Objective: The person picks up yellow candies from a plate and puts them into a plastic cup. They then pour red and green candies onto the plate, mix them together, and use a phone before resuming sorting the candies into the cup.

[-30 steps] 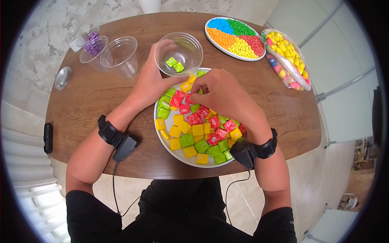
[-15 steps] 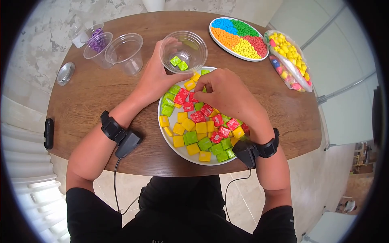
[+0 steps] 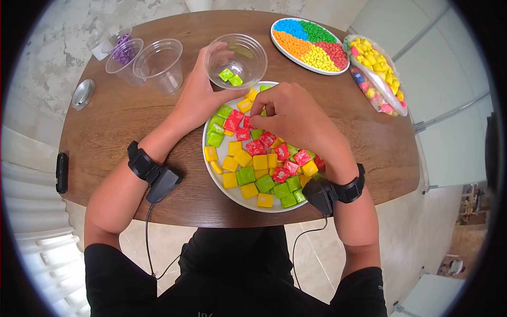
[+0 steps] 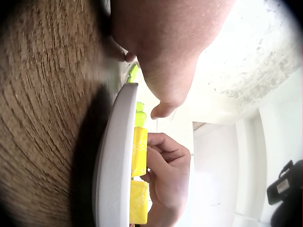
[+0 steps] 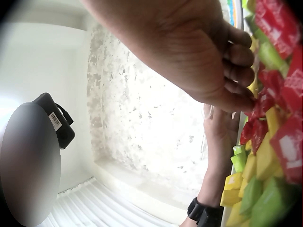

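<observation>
The left hand [image 3: 196, 99] holds a clear plastic cup [image 3: 236, 61], its fingers round the side; two green-wrapped candies [image 3: 231, 77] lie inside. Just below the cup is a round white plate [image 3: 207, 168] of red, green and yellow square candies. Over the plate's upper part, the right hand [image 3: 298, 116] has its fingers curled, thumb and fingertips on a red-wrapped candy [image 3: 247, 122]. In the right wrist view the right hand's thumb [image 5: 236, 101] meets red candies [image 5: 258, 130]. Yellow candies [image 4: 139, 151] on the plate's edge show in the left wrist view.
At the back left stand clear cups [image 3: 158, 61], one with purple material [image 3: 123, 51], near a round lid [image 3: 83, 94]. A plate of small sorted coloured candies [image 3: 309, 45] and a bag of yellow and pink candies [image 3: 376, 76] are at the back right.
The head view has shifted slightly. Both hands keep nearly the same places, and the cup holds the same two green candies.
</observation>
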The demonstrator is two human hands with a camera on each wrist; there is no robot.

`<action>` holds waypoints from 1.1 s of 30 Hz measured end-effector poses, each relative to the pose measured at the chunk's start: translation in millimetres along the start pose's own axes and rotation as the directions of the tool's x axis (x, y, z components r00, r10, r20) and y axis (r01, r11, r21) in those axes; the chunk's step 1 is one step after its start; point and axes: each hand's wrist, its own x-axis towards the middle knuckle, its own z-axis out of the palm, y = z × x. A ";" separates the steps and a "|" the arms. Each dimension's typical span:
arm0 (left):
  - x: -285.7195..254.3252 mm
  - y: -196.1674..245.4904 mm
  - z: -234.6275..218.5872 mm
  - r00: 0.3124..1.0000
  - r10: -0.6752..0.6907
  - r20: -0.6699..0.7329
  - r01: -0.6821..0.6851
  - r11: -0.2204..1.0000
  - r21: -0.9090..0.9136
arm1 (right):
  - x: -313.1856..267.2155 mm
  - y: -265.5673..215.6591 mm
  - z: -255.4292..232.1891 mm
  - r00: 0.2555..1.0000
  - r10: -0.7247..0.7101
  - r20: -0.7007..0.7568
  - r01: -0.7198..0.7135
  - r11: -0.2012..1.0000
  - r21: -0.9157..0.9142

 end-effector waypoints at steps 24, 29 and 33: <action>-0.6 3.2 -0.2 1.000 -0.003 0.011 0.003 1.000 0.004 | -4.2 -0.2 1.7 0.998 -0.048 -0.035 0.048 0.999 0.019; 0.4 1.5 0.8 1.000 0.006 0.007 -0.006 1.000 0.004 | -3.0 -2.7 -2.0 1.000 -0.017 -0.002 0.017 0.999 0.036; -0.3 0.6 -0.2 1.000 0.010 0.007 -0.010 0.999 0.033 | -1.8 -0.9 1.0 1.000 -0.020 -0.006 0.020 0.999 0.025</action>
